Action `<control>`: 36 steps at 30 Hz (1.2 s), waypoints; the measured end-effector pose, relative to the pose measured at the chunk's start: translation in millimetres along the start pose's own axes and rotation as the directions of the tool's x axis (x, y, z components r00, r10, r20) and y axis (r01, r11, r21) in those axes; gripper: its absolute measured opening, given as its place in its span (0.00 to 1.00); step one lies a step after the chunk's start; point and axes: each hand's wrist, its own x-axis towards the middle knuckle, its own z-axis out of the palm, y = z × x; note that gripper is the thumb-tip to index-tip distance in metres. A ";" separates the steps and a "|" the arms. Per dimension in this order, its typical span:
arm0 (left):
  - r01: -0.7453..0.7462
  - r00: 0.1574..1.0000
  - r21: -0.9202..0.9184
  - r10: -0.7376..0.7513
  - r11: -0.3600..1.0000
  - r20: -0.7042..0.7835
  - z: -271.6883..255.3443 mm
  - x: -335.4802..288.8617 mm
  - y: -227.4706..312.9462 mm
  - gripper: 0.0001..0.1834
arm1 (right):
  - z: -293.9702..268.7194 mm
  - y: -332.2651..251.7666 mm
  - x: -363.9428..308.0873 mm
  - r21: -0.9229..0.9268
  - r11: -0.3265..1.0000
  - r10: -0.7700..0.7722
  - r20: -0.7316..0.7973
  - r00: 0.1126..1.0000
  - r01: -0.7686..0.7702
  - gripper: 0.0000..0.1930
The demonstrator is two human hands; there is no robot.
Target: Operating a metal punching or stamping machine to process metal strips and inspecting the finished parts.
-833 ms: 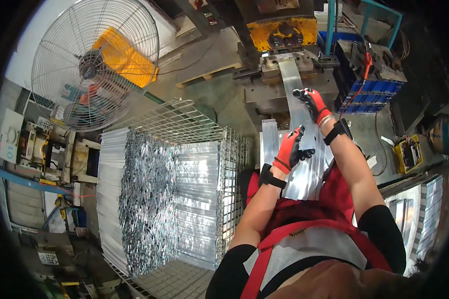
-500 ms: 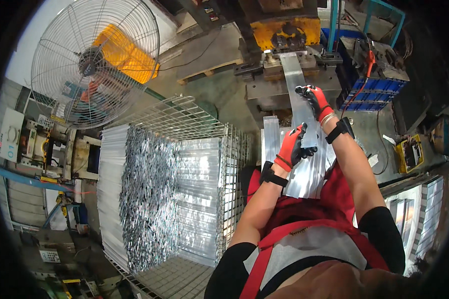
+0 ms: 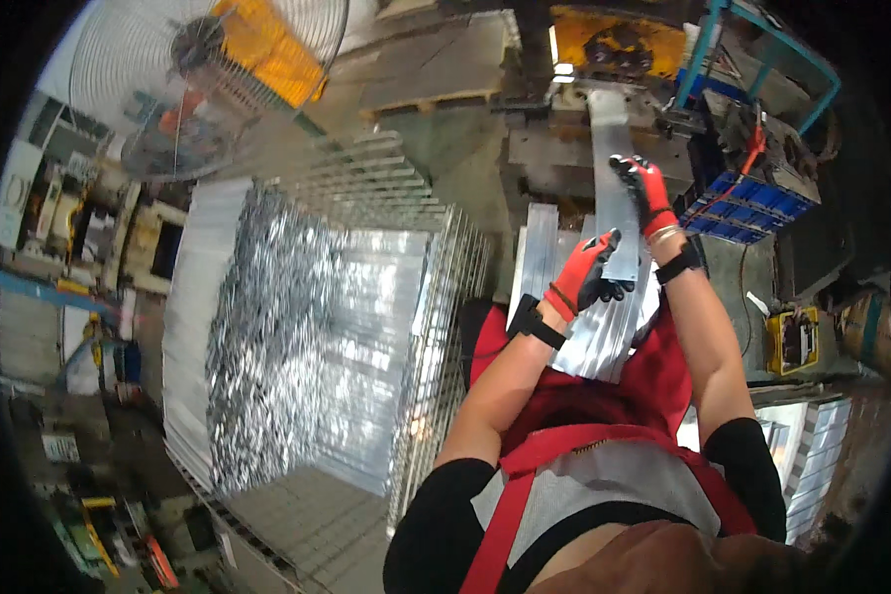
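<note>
Metal strip [image 3: 614, 188] now further from press [image 3: 619, 45]; I see right hand [image 3: 648, 188] fingers pinching its far end, left hand [image 3: 586, 272] fingers curled on near end.

The head is tipping, so the whole scene is sliding down and to the left in the view: the big round fan [image 3: 203, 84] is now rising toward the top edge. The right hand [image 3: 646, 188] is pushing further up along the long metal strip [image 3: 612, 173], toward the yellow machine [image 3: 619, 42]. The left hand [image 3: 586, 274] is moving closer to the strip's near end and its fingers are now closing on the edge, where earlier they were more spread.
</note>
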 end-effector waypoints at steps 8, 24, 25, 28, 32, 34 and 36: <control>-0.258 0.955 0.395 0.172 0.882 0.241 -30.1 -89.1 -63.4 0.20 | -33.4 38.8 -147.3 0.168 0.983 0.023 0.258 0.966 -0.068 0.34; 0.370 0.723 0.887 0.514 0.277 -0.462 -83.5 -108.0 -49.7 0.12 | -18.5 26.0 -216.6 0.096 0.902 0.390 0.236 0.890 -0.421 0.20; 0.407 0.723 0.890 0.522 0.208 -0.453 -90.8 -104.2 -46.5 0.14 | -23.7 26.2 -216.8 0.092 0.904 0.391 0.219 0.894 -0.418 0.20; 0.463 0.754 0.886 0.534 -0.020 -0.382 -121.2 -94.5 -53.0 0.16 | -30.7 24.9 -223.9 0.048 0.933 0.346 0.154 0.926 -0.357 0.20; 0.527 0.775 0.793 0.557 -0.307 -0.299 -123.5 -90.2 -61.4 0.21 | -41.2 22.4 -234.3 0.071 0.953 0.284 0.111 0.952 -0.293 0.20; 0.510 0.791 0.771 0.559 -0.381 -0.247 -112.2 -88.0 -58.7 0.24 | -46.9 22.5 -236.5 0.073 0.962 0.255 0.082 0.963 -0.261 0.21; 0.421 0.805 0.817 0.576 -0.393 -0.138 -96.4 -84.1 -64.4 0.26 | -53.9 27.2 -238.6 0.046 0.967 0.248 0.084 0.965 -0.252 0.23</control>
